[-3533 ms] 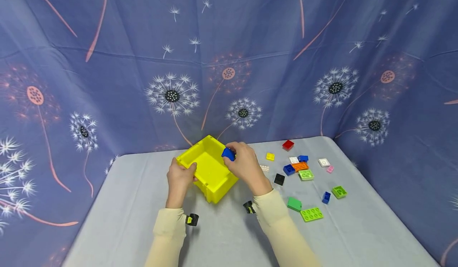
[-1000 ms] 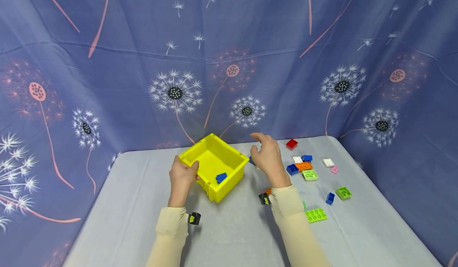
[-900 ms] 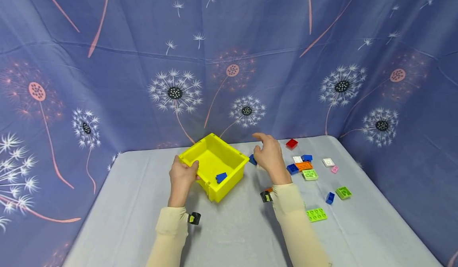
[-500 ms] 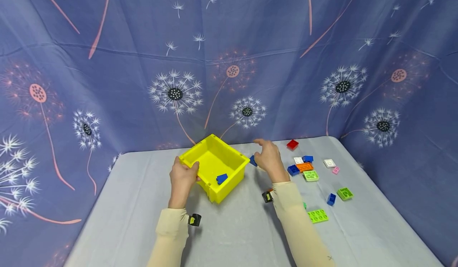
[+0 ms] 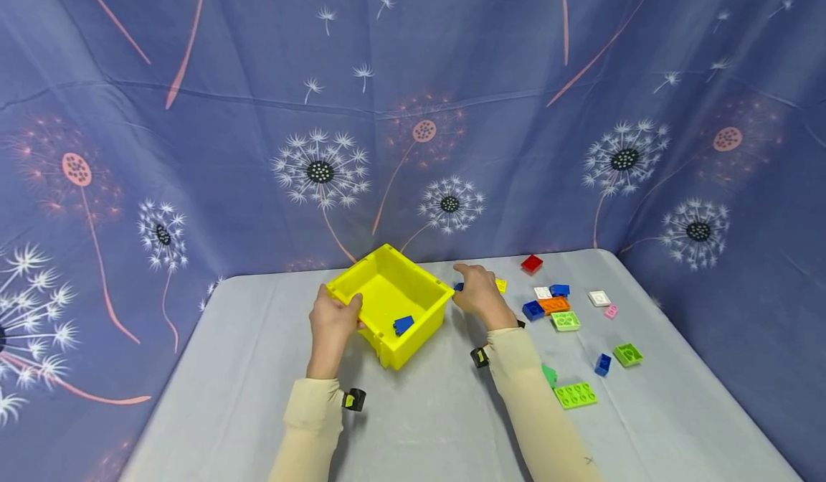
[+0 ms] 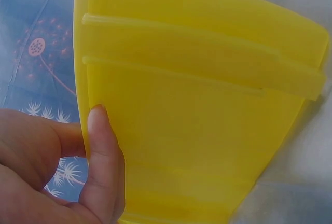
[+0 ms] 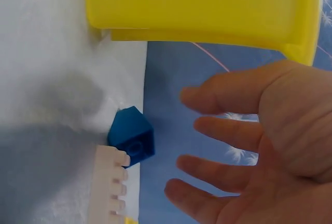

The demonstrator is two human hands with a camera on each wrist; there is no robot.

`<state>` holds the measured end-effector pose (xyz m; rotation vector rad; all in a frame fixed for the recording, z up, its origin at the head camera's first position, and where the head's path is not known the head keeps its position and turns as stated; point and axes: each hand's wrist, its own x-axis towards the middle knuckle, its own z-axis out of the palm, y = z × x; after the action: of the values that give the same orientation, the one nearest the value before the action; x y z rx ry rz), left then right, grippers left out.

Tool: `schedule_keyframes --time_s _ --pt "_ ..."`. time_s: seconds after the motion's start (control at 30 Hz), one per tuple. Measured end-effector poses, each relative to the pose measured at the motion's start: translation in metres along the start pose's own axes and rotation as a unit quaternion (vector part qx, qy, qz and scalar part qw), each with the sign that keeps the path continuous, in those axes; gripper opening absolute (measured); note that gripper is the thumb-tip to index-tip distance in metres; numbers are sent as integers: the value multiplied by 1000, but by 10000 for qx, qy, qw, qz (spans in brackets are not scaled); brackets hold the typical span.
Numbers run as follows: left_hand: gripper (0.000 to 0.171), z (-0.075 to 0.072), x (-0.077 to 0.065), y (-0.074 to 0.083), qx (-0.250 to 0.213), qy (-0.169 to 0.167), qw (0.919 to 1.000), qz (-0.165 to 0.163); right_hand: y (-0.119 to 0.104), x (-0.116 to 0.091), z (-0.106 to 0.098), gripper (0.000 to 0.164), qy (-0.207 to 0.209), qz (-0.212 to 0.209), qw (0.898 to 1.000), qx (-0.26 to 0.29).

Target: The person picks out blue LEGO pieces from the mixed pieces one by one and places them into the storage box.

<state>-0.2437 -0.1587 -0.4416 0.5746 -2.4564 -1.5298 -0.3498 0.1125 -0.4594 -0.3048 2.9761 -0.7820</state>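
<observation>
Yellow plastic box [image 5: 416, 337] was at the middle of the pale-covered table [image 5: 252, 367], its rim gripped by the left hand [image 5: 334, 320], thumb hooked over the edge and fingers against the outer wall. On its floor, by the near corner, lay a blue brick [image 5: 403, 325]. Just right of the box, the right hand [image 5: 480, 297] hung with its fingers apart and slightly bent, gripping nothing. Near those fingers but clear of them sat a blue sloped brick [image 7: 136, 133], a pale studded brick [image 7: 102, 187] just beside it. Farther right, an orange brick [image 5: 553, 305] lay clustered among others, a red brick [image 5: 532, 264] behind them. Nearer the person, a lime-green eight-stud brick [image 5: 576, 395] lay studs up beside the right sleeve [image 5: 535, 414].
</observation>
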Motion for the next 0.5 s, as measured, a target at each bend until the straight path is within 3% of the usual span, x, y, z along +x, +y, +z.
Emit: schedule_keyframes --time_s 0.13,0.5 --pt "93 1 0 -1 2 48 10000 40 -2 3 5 72 -116 -63 9997 -220" --pt "92 2 0 -1 84 149 9998 79 -2 11 12 67 -301 274 9989 -233"
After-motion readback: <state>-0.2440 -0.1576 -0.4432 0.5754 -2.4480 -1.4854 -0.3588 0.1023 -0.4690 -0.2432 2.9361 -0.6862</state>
